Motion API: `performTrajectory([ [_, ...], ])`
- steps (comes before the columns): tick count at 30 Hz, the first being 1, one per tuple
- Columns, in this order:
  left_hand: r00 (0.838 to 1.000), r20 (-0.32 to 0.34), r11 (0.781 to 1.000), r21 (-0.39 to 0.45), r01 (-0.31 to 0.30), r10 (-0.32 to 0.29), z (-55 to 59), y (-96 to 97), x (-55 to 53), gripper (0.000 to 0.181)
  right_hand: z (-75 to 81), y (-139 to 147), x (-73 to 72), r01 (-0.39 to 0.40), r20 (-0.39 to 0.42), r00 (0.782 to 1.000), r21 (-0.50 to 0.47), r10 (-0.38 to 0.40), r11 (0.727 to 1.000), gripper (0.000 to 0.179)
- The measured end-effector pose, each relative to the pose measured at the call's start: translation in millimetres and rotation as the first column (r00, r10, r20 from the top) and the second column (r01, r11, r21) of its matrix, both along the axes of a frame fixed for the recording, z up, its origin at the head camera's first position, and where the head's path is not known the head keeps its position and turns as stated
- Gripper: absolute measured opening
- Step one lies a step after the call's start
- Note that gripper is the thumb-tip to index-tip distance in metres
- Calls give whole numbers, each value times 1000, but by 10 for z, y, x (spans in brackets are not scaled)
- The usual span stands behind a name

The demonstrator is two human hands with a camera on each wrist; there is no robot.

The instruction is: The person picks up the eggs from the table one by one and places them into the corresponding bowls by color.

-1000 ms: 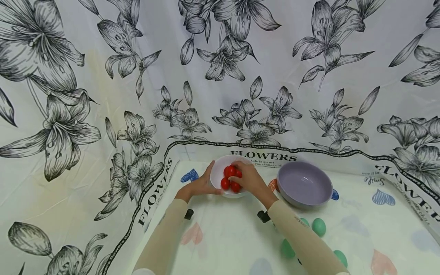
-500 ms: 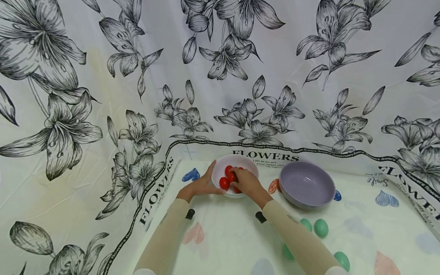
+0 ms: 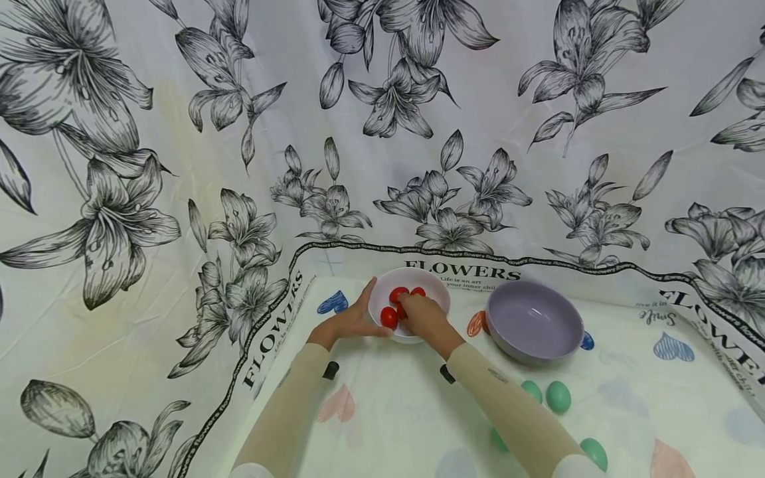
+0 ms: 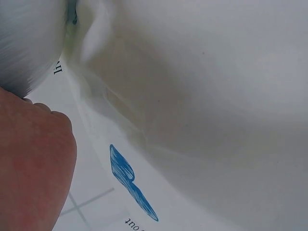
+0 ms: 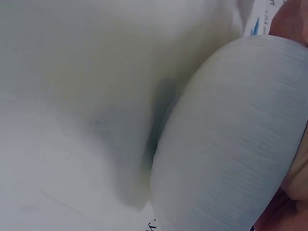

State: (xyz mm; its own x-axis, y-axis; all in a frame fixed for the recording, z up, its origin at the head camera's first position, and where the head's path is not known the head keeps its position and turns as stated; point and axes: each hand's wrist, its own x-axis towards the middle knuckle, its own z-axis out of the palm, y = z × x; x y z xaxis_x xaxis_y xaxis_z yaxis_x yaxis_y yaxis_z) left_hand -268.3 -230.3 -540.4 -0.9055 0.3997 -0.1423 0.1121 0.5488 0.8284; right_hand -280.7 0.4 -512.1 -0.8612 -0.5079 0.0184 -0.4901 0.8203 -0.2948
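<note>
In the head view, a small white bowl [image 3: 439, 289] holds several shiny red egg-shaped pieces [image 3: 388, 317]. My left hand [image 3: 352, 322] cups the bowl's left side, its thumb along the front and its fingers spread up the side. Reaching in over the right rim, my right hand [image 3: 427, 320] has its fingers down among the red pieces. It pinches one near the middle, largely hidden by the hand. The bowl's pale outer wall [image 5: 231, 134] fills much of the right wrist view, and part of it [image 4: 29, 43] shows above the knuckles in the left wrist view.
A larger purple bowl [image 3: 534, 322] stands to the right of the white one. Several green eggs [image 3: 558, 396] lie on the printed cloth [image 3: 382, 411] around my right forearm, which partly hides some. A flowered curtain [image 3: 382, 186] rises behind.
My right hand first moves a red piece within the bowl, then reaches lower and further over the pieces. Several red pieces have shifted apart. My left hand stays on the bowl.
</note>
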Motion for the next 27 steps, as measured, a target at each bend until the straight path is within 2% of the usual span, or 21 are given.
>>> performTrajectory([
  [4, 1000, -19, 1000, -17, 3, -3, 19, 1, -12, 142, 12, -19, -8, 4, -21, 1000, 54, -3, 999, 37],
  [9, 1000, -18, 1000, -8, 4, -4, 30, 6, 2, 140, 14, -10, 0, 1, 8, 1000, 71, -1, 998, 40],
  [12, 1000, -13, 1000, -3, 4, -4, 18, 16, 20, 141, -4, 37, 21, -7, 28, 1000, 37, 6, 999, 43],
  [15, 1000, -7, 1000, 6, 15, -15, -38, 42, 35, 140, -33, 168, 72, -24, 62, 998, -69, 29, 997, 48],
  [18, 1000, -6, 1000, 6, 29, -29, -66, 64, 41, 139, -44, 392, 133, -67, 73, 994, -216, 84, 974, 58],
  [20, 1000, -11, 1000, 7, 30, -29, -53, 76, 40, 139, -3, 595, 176, -87, 78, 991, -278, 112, 957, 68],
  [23, 1000, -15, 1000, 5, 20, -19, -12, 72, 34, 141, 119, 984, 244, -93, 100, 987, -297, 128, 950, 89],
  [27, 1000, -15, 1000, 2, 0, 0, 19, 34, 13, 141, 298, 1632, 312, -72, 157, 980, -282, 120, 957, 118],
])
